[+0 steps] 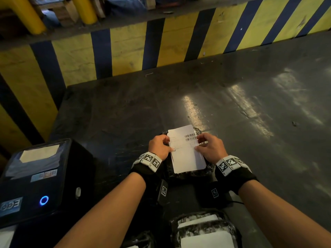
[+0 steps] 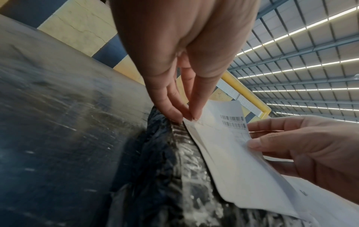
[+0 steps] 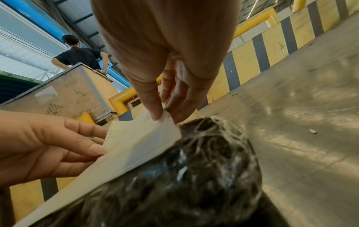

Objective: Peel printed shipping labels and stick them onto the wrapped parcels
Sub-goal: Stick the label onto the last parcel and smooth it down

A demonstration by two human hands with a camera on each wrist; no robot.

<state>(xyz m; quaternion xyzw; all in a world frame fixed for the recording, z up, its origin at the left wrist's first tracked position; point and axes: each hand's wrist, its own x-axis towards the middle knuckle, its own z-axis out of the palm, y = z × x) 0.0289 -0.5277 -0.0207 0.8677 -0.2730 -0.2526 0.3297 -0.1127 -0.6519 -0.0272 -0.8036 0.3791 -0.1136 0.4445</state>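
Observation:
A white shipping label (image 1: 186, 149) with barcodes near its far end is held just above a parcel wrapped in black plastic (image 1: 193, 173) on the dark table. My left hand (image 1: 160, 144) pinches the label's left edge (image 2: 191, 119) between thumb and fingertips. My right hand (image 1: 208, 145) pinches the right edge (image 3: 165, 116), where a thin layer of the sheet lifts at the corner. The black parcel (image 3: 194, 176) lies directly under the sheet (image 2: 223, 153). Most of the parcel's top is hidden by the label.
A black label printer (image 1: 39, 179) with a blue ring light stands at the near left. Another wrapped parcel bearing white labels (image 1: 204, 231) lies at the near edge. A yellow and blue striped barrier (image 1: 125, 49) bounds the table's far and left sides. A person (image 3: 81, 53) stands behind a wooden crate (image 3: 64, 95).

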